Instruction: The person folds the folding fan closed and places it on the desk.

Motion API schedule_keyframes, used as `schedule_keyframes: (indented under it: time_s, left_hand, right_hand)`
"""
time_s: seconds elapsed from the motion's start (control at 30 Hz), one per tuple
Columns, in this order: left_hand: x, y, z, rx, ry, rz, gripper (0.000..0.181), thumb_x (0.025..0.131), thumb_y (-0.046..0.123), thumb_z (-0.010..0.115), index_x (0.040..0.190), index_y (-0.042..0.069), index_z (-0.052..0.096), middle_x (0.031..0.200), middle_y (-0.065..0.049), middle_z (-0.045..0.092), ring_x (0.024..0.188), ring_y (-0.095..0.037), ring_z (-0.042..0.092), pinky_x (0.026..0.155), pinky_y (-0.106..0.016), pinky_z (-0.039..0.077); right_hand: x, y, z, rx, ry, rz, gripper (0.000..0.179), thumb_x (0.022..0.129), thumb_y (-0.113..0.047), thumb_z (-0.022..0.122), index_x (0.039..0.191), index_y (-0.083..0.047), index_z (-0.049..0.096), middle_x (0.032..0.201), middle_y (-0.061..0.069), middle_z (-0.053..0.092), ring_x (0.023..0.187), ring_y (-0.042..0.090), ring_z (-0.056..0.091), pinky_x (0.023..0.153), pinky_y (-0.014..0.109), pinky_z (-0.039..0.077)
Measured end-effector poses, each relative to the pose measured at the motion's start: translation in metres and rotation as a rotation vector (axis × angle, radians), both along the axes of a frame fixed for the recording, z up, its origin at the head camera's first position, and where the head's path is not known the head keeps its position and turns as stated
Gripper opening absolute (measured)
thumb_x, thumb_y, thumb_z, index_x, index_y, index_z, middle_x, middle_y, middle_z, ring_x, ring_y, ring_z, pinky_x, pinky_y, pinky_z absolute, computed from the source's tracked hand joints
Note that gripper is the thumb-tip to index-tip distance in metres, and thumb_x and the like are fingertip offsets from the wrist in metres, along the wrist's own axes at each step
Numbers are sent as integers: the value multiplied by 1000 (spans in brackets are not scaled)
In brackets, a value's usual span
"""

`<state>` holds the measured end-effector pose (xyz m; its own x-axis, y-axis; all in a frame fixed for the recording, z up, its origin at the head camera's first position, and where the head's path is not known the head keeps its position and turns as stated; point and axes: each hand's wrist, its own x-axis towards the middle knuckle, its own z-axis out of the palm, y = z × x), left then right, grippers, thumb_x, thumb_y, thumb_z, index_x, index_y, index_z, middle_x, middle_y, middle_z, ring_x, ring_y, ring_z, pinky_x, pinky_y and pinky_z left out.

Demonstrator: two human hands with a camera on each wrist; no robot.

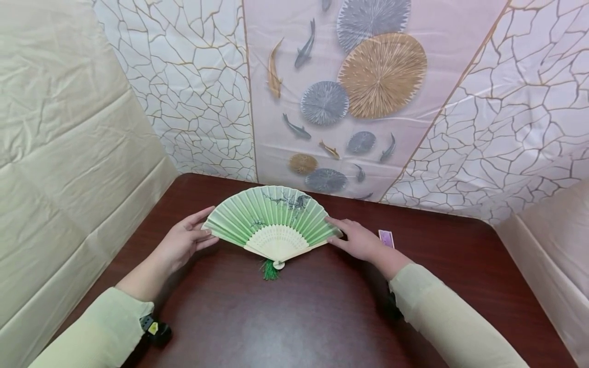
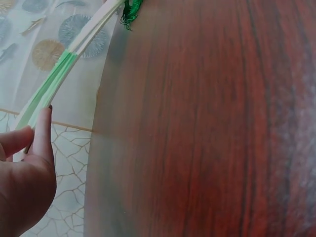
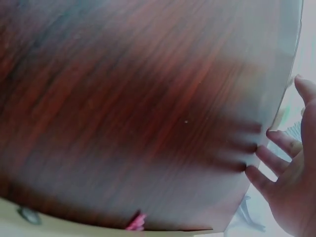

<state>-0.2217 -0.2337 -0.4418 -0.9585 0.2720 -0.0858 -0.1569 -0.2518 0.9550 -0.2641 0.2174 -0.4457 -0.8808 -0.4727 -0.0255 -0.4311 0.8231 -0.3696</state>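
Note:
A green folding fan is spread wide, with a dark branch pattern, pale pierced ribs and a green tassel at its pivot. My left hand pinches the fan's left end between thumb and fingers. In the left wrist view the fan shows nearly edge-on, with the thumb and a finger of the hand on its end. At the right end, my right hand touches the leaf with a straight finger and the thumb apart. Its fingers look spread in the right wrist view, where little of the fan shows.
The dark wood table is glossy. A small purple and white item lies beyond my right wrist. Patterned cloth hangs along the table's back edge, and pale cloth walls stand at both sides.

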Motion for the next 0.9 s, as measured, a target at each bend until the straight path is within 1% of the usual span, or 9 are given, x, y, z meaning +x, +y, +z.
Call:
schedule_keyframes:
  time_s: [0.1,0.2,0.27,0.33,0.37,0.5,0.63,0.7,0.9]
  left_hand:
    - [0,0,1,14,21,-8,68,96,-16,43,157,4,20,124,-5,62,106,-14,65,94,-38,53]
    - [0,0,2,32,44,-17,68,96,-16,44,157,3,21,122,-3,63,106,-14,65,94,-38,53]
    - [0,0,2,50,61,-21,68,96,-16,44,157,3,22,121,-3,64,107,-15,65,93,-38,53]
    - [0,1,3,69,74,-26,68,95,-16,44,157,3,23,121,-2,65,107,-15,65,93,-37,54]
    - [0,1,3,76,82,-30,68,96,-17,44,157,3,23,122,-2,65,107,-15,65,93,-37,54]
    - [-1,3,5,81,106,-39,67,96,-17,45,156,2,24,122,-2,65,108,-16,65,94,-40,53]
    - [-2,7,8,67,124,-44,66,95,-16,47,156,1,25,120,-5,66,106,-16,66,95,-42,51]
    - [-3,9,9,61,128,-45,66,95,-16,48,155,0,26,118,-5,66,106,-17,66,94,-41,53]
    - [-3,13,11,64,136,-50,66,95,-16,48,155,-1,24,118,-5,66,106,-17,66,94,-41,52]
  right_hand:
    - [1,3,2,-76,14,-30,64,96,-38,65,153,-20,40,125,12,59,111,26,55,96,45,45]
    - [2,8,2,-196,6,-67,67,95,-33,68,153,-18,39,121,13,60,104,26,58,91,44,48]
    - [3,11,4,-297,-17,-98,68,94,-29,71,153,-17,39,123,15,61,107,28,61,91,45,50]
    - [4,14,6,-423,-83,-120,69,93,-23,71,154,-17,38,121,17,63,105,32,63,86,47,54]
    - [6,16,6,-479,-121,-134,69,93,-21,71,154,-17,37,116,18,64,100,32,65,83,47,55]
    - [10,26,8,-645,-251,-153,69,95,-11,68,155,-18,34,105,22,64,87,33,67,69,46,58]
    - [15,35,9,-715,-289,-144,70,95,-5,65,156,-14,32,106,30,63,86,32,69,69,44,59]
    - [18,39,9,-738,-297,-146,70,95,-3,64,156,-14,32,108,33,62,86,32,70,70,45,59]
    - [22,44,10,-790,-277,-135,68,95,1,63,155,-9,32,108,38,61,82,29,70,68,45,59]
